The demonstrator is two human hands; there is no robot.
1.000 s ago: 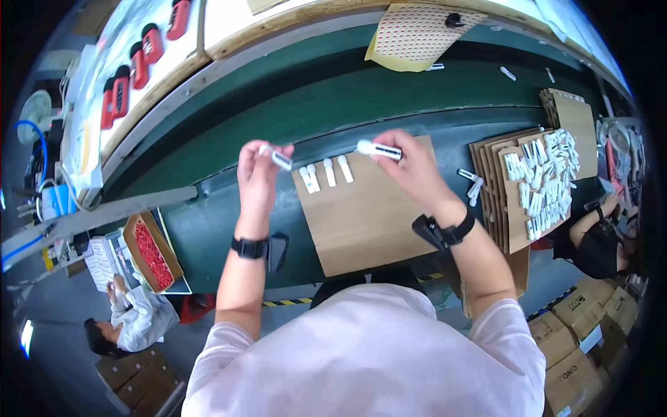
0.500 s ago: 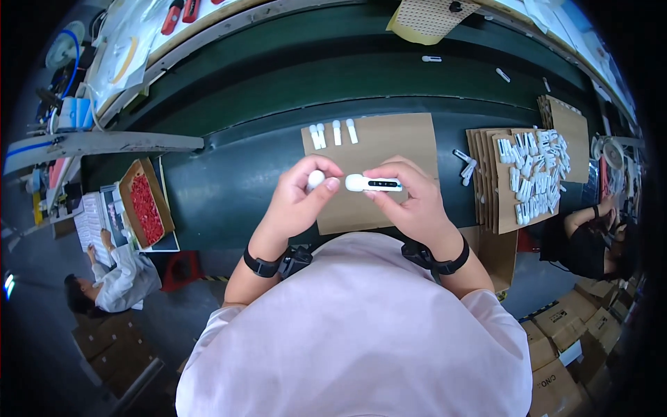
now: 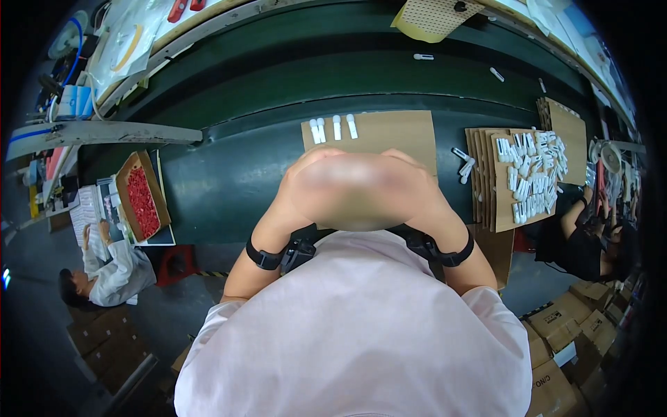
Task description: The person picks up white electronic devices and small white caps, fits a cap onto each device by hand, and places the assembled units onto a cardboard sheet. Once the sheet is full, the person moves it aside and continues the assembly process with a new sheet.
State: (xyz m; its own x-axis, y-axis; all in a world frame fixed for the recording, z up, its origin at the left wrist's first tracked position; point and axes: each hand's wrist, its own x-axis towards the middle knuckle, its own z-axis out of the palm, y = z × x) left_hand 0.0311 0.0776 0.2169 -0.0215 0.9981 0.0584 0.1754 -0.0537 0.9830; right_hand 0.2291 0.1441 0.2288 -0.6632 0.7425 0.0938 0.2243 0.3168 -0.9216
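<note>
Both my hands are raised together in front of my chest, over the brown cardboard sheet (image 3: 392,132). A smeared patch covers the fingers of my left hand (image 3: 288,198) and my right hand (image 3: 432,200). Whatever lies between them cannot be made out, nor whether the hands touch. Beyond my hands, several small white round-headed handheld devices (image 3: 337,128) lie in a row at the sheet's far left part. Black bands circle both wrists.
At right, stacked cardboard sheets (image 3: 484,187) bear many white devices (image 3: 531,184); loose devices (image 3: 463,167) lie beside them. More devices (image 3: 423,57) are on the green belt (image 3: 313,73). A cardboard box (image 3: 164,201) holds red parts (image 3: 142,205). Co-workers sit left (image 3: 114,274) and right (image 3: 590,240).
Earlier my left hand held a white round-headed piece and my right a white device with a dark button panel. The hands have since come closer together, and their fingers are now smeared over.
</note>
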